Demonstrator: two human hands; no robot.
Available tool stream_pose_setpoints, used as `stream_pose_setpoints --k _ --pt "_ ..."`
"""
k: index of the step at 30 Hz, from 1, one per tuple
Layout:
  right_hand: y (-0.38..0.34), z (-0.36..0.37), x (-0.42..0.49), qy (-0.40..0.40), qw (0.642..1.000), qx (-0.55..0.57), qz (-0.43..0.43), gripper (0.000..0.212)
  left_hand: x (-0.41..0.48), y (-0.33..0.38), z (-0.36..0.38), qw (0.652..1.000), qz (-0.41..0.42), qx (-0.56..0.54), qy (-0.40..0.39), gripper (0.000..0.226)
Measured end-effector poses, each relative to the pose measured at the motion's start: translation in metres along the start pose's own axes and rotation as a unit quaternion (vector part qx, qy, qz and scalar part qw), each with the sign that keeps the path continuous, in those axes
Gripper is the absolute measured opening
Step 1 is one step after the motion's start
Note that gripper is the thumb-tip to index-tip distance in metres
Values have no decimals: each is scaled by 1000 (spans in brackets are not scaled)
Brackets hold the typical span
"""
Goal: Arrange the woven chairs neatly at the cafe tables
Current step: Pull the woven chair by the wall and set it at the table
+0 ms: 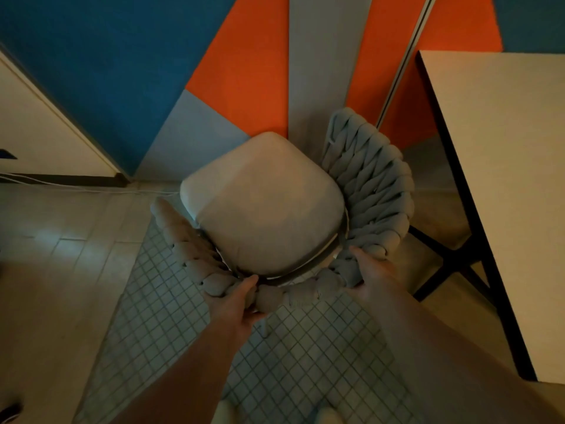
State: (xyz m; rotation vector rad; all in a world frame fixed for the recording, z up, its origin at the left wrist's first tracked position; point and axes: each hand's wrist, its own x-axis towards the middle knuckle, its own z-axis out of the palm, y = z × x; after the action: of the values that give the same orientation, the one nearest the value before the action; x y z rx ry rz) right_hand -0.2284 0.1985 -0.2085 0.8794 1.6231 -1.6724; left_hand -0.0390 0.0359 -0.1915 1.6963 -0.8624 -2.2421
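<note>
Woven chair (266,209), seen from above, is stood on a patch of small grid tiles (171,301) with its pale seat cushion (263,206) facing a wall of blue, orange and grey panels (238,71). At far left a pale cabinet (39,133) and a thin white cable (61,185) are seen. The braided backrest (367,179) is gripped by the left hand (238,304), fingers curled around it, and by the right hand (373,270), likewise clasped. Just right, a cafe table (504,179) on dark legs is placed.

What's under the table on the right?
Under the table, dark crossed legs stand on bare floor. The tabletop covers everything farther under; no chair shows there.
</note>
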Motion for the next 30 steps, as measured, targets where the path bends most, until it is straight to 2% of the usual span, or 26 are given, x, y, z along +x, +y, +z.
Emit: stream_pose_setpoints --k 8,11,16,19,21,24,30 --pt "8 5 2 26 999 -22 -14 25 4 0 -4 1000 4 14 -17 48" --pt "10 8 -9 19 1000 7 -9 36 3 4 -11 1000 10 22 -11 45" --pt "30 14 -26 36 999 18 -6 39 0 13 -30 998 7 48 -29 41" --pt "48 15 -41 57 997 50 4 44 0 23 -45 997 -2 70 -29 24" --pt "63 16 -52 80 995 65 4 47 1 32 -54 995 -4 93 -36 19" --pt "83 20 -68 118 989 90 8 44 7 44 -65 990 -4 132 -46 24" --pt "118 33 -89 160 971 178 11 63 28 69 -82 977 11 205 -64 39"
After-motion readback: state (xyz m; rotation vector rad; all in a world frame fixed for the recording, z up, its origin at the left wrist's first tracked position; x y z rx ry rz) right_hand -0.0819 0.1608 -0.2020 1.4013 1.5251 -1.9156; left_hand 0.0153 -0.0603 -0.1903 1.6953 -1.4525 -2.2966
